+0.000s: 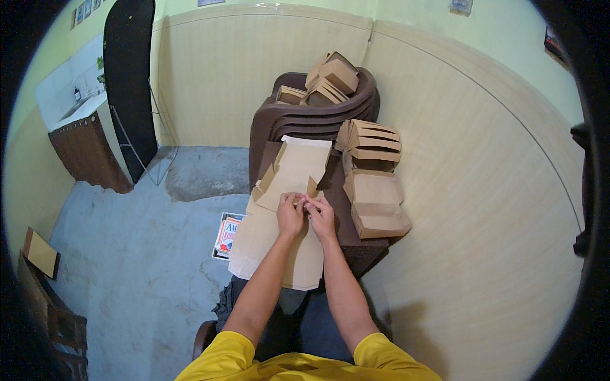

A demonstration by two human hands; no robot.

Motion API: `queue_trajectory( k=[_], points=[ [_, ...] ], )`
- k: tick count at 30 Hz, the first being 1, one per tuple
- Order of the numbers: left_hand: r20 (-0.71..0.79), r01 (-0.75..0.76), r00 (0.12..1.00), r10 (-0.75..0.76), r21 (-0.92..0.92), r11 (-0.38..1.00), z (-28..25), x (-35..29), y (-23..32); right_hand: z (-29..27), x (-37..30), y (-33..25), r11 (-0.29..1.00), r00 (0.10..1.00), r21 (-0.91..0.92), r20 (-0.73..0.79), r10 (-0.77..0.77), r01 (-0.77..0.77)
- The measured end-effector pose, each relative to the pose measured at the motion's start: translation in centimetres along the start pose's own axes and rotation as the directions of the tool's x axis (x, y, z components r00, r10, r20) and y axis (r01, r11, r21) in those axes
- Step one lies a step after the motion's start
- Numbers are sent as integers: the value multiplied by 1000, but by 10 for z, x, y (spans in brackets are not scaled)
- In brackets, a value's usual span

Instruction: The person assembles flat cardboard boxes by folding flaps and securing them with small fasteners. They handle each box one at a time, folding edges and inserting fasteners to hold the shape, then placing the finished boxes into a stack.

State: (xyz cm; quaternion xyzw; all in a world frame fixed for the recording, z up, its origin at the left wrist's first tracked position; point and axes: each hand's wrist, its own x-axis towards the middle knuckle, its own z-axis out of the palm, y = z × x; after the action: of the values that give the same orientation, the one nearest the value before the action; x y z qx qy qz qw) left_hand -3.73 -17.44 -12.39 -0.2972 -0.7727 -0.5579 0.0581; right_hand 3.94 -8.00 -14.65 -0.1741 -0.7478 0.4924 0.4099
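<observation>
A partly folded cardboard box blank (pixel 264 238) stretches from my lap across a dark brown surface. Its far part has raised side flaps, and its far end shows a white face. My left hand (pixel 291 216) and my right hand (pixel 321 219) meet over the middle of the blank. Fingertips of both hands pinch together at a fold beside an upright flap. The exact edge between the fingers is hidden.
Stacked brown plastic chairs (pixel 305 117) stand behind the blank, with folded cardboard boxes (pixel 330 76) on top. More open boxes (pixel 378 184) sit to the right by the wall. A crate with printed papers (pixel 229 235) is on the floor at left.
</observation>
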Motion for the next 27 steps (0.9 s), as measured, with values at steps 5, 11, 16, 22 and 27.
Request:
queue_trajectory(
  k=[5, 11, 16, 22, 27],
  points=[
    [101, 48, 995, -26, -214, 976, 3, -1, -1, 1, 0, -11, 987, 997, 145, -55, -62, 69],
    [25, -109, 994, 108, 35, 993, -2, -5, 3, -2, -1, -23, 917, 973, 361, -85, 212, -168],
    [-102, -81, 991, 85, 45, 996, -9, -10, 6, 5, -4, -34, 997, 991, -80, -131, -24, 13],
    [-126, -127, 986, 113, -114, 985, -11, -8, 9, 1, -4, -31, 974, 1000, -226, 13, -27, 29],
    [-206, -424, 860, 466, 219, 879, -14, -15, 19, 3, -1, -22, 986, 996, -164, -82, -28, 14]
  ],
)
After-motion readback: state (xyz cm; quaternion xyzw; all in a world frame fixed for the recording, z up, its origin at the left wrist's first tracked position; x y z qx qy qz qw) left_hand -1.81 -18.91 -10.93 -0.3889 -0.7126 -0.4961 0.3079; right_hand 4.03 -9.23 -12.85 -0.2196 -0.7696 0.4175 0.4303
